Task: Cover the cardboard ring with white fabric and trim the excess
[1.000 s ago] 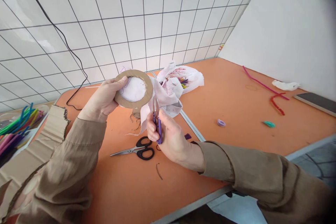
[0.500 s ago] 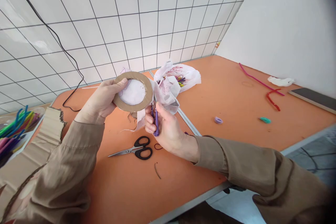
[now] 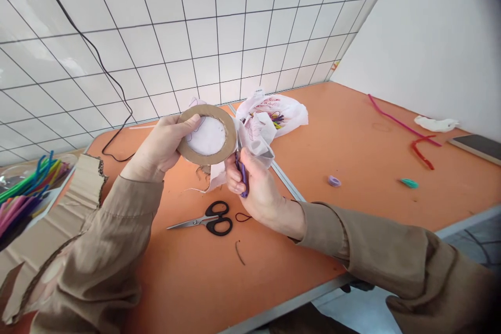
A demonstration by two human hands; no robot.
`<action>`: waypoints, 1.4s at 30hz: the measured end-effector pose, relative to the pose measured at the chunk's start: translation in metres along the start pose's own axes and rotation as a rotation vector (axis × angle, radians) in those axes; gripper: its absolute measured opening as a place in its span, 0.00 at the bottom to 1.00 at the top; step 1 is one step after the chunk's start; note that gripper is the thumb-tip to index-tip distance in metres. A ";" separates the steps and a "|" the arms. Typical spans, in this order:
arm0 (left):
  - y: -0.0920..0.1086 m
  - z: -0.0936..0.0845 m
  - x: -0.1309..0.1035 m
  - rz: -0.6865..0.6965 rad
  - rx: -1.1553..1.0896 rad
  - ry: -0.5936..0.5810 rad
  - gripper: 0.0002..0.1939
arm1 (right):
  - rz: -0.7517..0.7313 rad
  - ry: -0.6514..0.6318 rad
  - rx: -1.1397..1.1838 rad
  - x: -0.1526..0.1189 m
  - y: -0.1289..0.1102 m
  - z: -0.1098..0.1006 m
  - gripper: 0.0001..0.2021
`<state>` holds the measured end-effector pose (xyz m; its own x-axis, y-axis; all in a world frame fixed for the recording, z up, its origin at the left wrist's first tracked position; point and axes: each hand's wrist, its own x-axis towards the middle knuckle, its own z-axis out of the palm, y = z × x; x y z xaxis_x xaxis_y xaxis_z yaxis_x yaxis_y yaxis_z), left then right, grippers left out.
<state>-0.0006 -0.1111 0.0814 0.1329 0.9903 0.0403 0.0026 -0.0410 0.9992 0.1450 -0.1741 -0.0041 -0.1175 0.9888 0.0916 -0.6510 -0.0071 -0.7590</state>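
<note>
My left hand (image 3: 160,146) pinches the left side of a flat cardboard ring (image 3: 209,158), thumb on its front. Behind the ring, thin white fabric-like material (image 3: 209,135) with purple lines shows through the hole and hangs past the right and lower edges. My right hand (image 3: 260,190) is closed round small purple-handled scissors (image 3: 244,182) at the ring's right edge. Their blades point up by the white material and are mostly hidden. Black-handled scissors (image 3: 211,219) lie on the table below both hands.
A white plastic bag (image 3: 293,112) with colourful contents sits behind. Corrugated cardboard (image 3: 70,209) and pipe cleaners (image 3: 27,193) are at left. On the orange table (image 3: 352,135) lie a red pipe cleaner (image 3: 422,155), a purple roll (image 3: 334,181) and a green piece (image 3: 409,183). A gridded wall (image 3: 195,36) stands behind.
The purple scissors' handles have come closer together at the ring's right edge. The whole view has shifted slightly, and both hands keep their holds.
</note>
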 end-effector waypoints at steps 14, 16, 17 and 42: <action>-0.002 -0.004 0.003 0.006 0.034 0.021 0.12 | 0.017 0.004 -0.058 0.001 -0.002 -0.003 0.23; -0.003 -0.004 0.003 0.013 0.033 0.018 0.13 | 0.013 0.000 -0.048 0.002 -0.001 -0.003 0.22; -0.003 -0.004 0.003 0.017 0.030 0.018 0.14 | 0.010 -0.003 -0.036 0.003 -0.001 -0.003 0.22; 0.002 -0.001 0.000 -0.017 0.025 0.005 0.12 | 0.010 0.049 -0.038 0.006 0.005 -0.005 0.25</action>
<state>-0.0014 -0.1112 0.0839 0.1274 0.9916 0.0238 0.0295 -0.0278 0.9992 0.1451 -0.1679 -0.0102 -0.0860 0.9949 0.0532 -0.6211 -0.0118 -0.7837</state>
